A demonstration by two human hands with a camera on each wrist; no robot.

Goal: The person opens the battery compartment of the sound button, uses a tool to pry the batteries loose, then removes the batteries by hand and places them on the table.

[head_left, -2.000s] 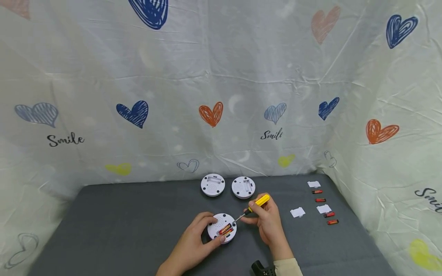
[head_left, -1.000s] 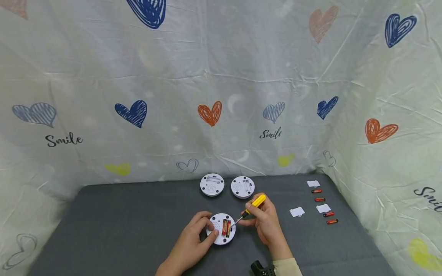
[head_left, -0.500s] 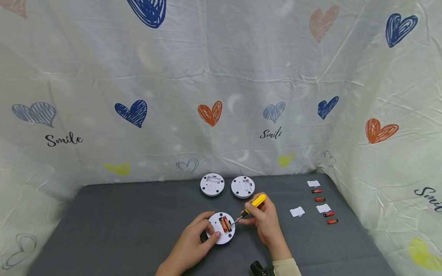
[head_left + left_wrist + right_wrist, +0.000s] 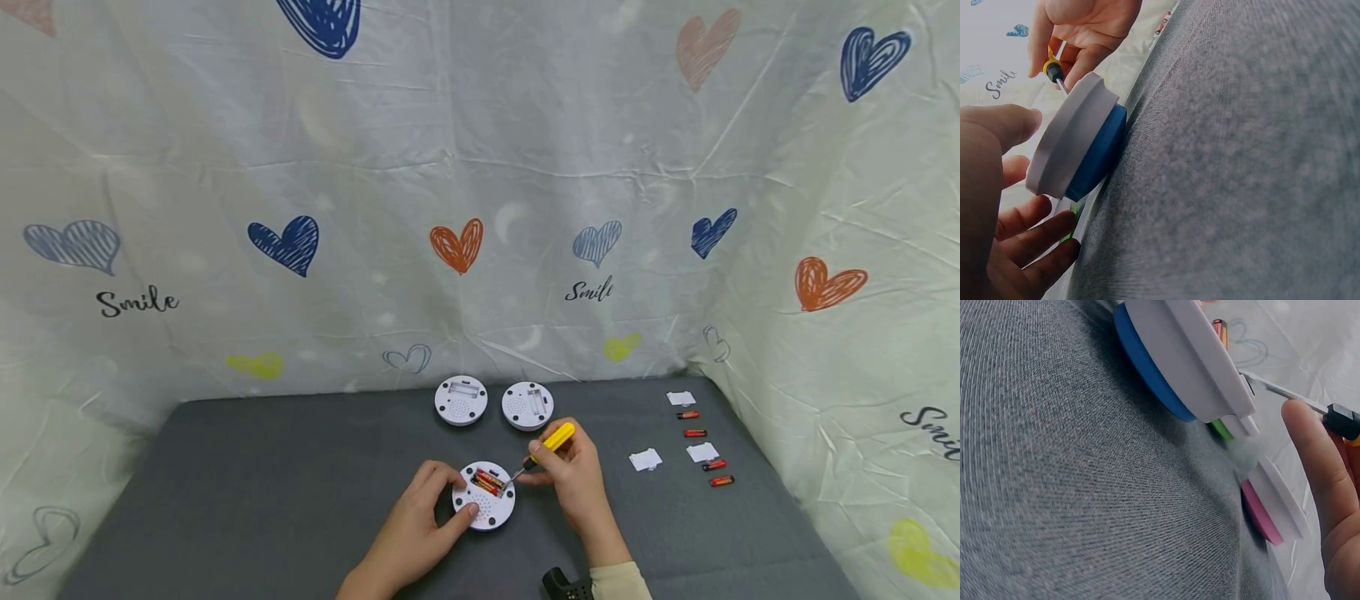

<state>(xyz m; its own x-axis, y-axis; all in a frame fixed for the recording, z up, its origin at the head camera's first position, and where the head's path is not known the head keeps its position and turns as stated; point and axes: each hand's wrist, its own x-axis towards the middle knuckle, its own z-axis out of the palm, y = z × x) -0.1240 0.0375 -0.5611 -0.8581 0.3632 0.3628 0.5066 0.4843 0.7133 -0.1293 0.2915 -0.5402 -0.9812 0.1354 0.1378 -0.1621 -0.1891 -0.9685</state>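
A round white device [image 4: 483, 515] with a blue underside [image 4: 1100, 156] lies face down on the grey cloth, two red-and-black batteries [image 4: 488, 482] in its open compartment. My left hand [image 4: 423, 517] holds it from the left, thumb over its face and index finger at its rim. My right hand [image 4: 573, 479] pinches a screwdriver [image 4: 553, 442] with a yellow handle and black collar. Its metal shaft slants down to the lower right end of the batteries. In the right wrist view the screwdriver's shaft [image 4: 1285, 392] reaches over the device's rim.
Two similar white devices [image 4: 461, 402] [image 4: 528, 407] stand behind, compartments without batteries; one shows a pink underside [image 4: 1260, 512]. At the right lie white covers [image 4: 646, 460] and several loose batteries [image 4: 695, 433]. A printed curtain [image 4: 360, 275] hangs behind the table.
The device has turned counter-clockwise under my left hand, so its batteries moved from lower right to the top. The screwdriver tip has stayed by the compartment.
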